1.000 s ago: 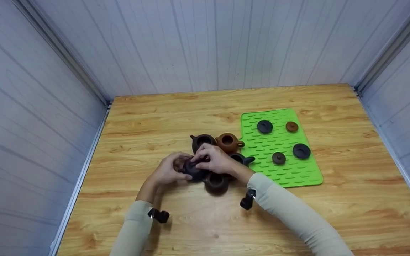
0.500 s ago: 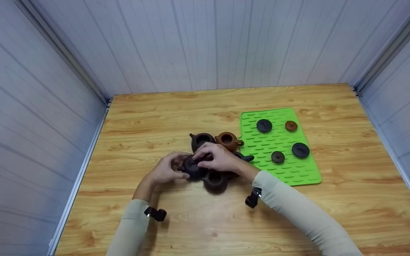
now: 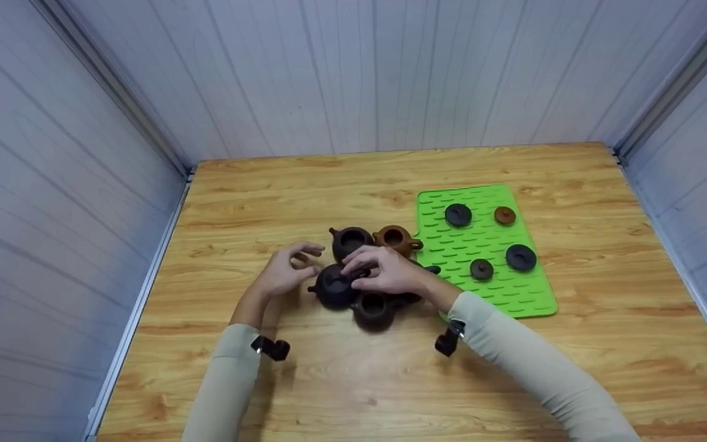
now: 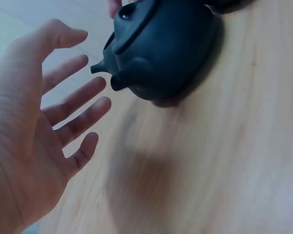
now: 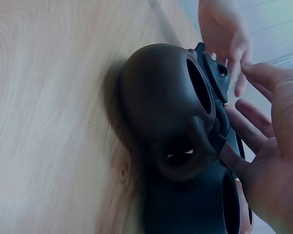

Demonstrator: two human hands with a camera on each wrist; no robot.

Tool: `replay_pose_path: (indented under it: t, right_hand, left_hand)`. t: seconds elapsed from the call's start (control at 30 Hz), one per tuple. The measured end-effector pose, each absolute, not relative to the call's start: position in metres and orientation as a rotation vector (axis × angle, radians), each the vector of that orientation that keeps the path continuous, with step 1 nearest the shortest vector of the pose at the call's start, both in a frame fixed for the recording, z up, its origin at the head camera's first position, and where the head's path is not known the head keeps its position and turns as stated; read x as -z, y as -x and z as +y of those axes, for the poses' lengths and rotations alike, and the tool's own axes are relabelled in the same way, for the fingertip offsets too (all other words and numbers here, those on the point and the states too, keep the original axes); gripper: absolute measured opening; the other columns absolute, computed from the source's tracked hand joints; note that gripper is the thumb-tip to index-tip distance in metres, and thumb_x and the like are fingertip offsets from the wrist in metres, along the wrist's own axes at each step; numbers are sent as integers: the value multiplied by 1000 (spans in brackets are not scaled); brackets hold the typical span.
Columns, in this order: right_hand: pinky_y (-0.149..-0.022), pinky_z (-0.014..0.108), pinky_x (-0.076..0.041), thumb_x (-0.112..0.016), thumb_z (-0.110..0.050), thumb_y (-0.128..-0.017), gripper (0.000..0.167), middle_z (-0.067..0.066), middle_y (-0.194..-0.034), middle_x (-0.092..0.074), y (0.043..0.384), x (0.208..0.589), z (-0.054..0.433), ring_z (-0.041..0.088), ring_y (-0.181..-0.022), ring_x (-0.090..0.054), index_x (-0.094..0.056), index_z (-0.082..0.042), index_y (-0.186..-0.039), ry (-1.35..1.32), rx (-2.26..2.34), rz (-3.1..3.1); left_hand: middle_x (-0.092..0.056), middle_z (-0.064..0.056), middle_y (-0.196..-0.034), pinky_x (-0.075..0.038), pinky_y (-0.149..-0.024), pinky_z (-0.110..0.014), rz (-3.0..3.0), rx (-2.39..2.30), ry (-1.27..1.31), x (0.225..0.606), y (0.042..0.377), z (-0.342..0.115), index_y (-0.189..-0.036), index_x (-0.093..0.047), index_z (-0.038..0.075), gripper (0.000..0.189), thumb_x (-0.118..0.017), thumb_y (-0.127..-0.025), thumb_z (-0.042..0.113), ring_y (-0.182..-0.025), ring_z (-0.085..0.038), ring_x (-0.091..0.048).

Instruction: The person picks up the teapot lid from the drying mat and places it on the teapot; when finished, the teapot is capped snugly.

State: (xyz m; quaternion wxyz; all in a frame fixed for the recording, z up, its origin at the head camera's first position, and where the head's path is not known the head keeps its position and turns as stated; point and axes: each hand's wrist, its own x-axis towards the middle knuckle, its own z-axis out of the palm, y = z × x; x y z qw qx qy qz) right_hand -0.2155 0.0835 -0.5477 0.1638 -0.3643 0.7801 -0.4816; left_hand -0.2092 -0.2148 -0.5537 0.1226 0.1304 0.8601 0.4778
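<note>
Roughly between the hands, a dark teapot (lid on)

The lidded teapot is black, one open teapot dark brown, another pot orange-brown. Short dashes pattern the bright green mat, which bears black, dark brown and reddish-brown lids; streaky grain marks the honey-yellow tabletop, and grey lines the pale wall.

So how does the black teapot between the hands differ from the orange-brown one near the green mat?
The black teapot has its lid on; the orange-brown teapot stands open. The black teapot also looks larger than the orange-brown teapot in the head view. Both stand upright.
</note>
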Motion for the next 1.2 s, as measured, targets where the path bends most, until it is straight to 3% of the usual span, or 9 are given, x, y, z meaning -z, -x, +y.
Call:
replay_pose_path:
  t: [0.37,0.77,1.0,1.2]
  right_hand:
    - [-109,64,-62,-82,-4,-100,26,28,-144,-74,216,540,98,43,-134,-71,-83,-2,-126,1055,1437,2223]
    - [-111,65,-60,-80,2,-100,31,32,-146,-71,218,533,127,45,-137,-68,-79,6,-131,1025,1467,2223]
    - [-112,63,-59,-80,3,-100,31,32,-148,-70,221,527,144,43,-139,-68,-79,4,-131,951,1471,2251]
    - [-110,62,-61,-77,5,-101,30,31,-149,-69,225,525,160,38,-138,-69,-78,6,-131,919,1494,2284]
  left_hand:
    - [-61,-22,-154,-56,-116,-65,2570,-1444,-359,552,231,-198,-148,-70,8,56,-86,-95,8,-143,-45,-61]
    - [-51,-26,-168,-57,-120,-60,2458,-1499,-390,554,245,-176,-158,-62,2,68,-87,-94,1,-158,-50,-50]
    - [-56,-25,-167,-36,-136,-60,2499,-1457,-390,559,250,-168,-150,-71,5,59,-90,-94,5,-162,-46,-46]
    - [-57,-26,-161,-51,-127,-56,2443,-1525,-337,564,253,-165,-149,-71,4,57,-87,-95,0,-153,-47,-57]
